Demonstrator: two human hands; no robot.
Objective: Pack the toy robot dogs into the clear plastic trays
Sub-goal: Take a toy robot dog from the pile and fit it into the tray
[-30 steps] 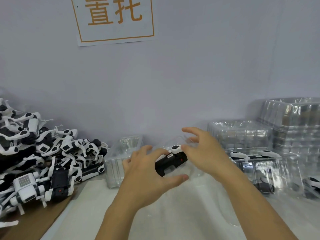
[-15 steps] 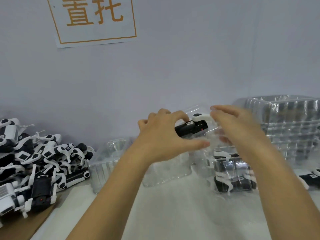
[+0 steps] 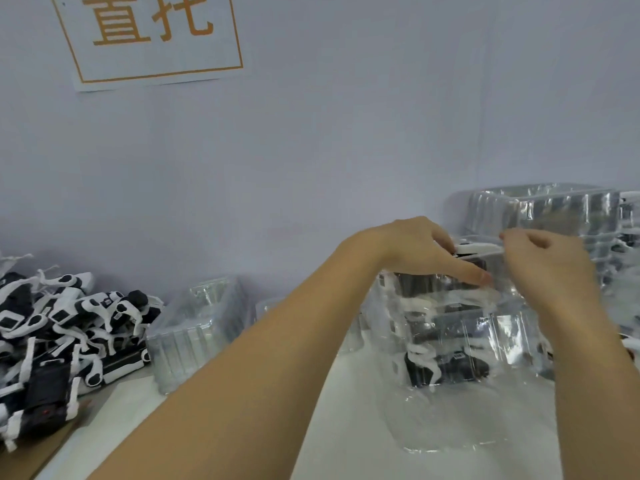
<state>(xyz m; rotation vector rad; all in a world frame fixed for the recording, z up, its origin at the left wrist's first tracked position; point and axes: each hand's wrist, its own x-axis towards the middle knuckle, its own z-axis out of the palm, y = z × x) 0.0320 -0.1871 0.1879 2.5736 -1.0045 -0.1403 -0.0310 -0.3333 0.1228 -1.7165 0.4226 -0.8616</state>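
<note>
Clear moulded plastic is dominating the bench: one stack of clear plastic trays [image 3: 450,327] holding packed black-and-white toy dogs is standing at centre right, one empty clear tray [image 3: 197,327] is sitting to its left, and a taller stack of empty clear trays [image 3: 540,209] is rising against the wall behind. At least three layers of packed dogs are showing through the front stack; blur is keeping me from an exact count. Two bare hands are working at its top.

One black-and-white toy robot dog [image 3: 476,251] is being held at the top of that stack, between the two hands. Its body is black, with a glossy white piece running along the top. Its long axis is lying roughly level, left to right across the view; which end is the head I cannot tell.

The left hand [image 3: 415,251] is curling over the dog's left end, fingers on top and thumb stretched below along the tray's edge, gripping it. The right hand [image 3: 547,268] is pinching the white piece at the right end with curled fingers.

One heap of loose black-and-white toy dogs [image 3: 62,327], too tangled to count, is lying at far left on brown cardboard [image 3: 31,459]. One white paper sign with orange characters [image 3: 152,36] is hanging on the grey wall.
</note>
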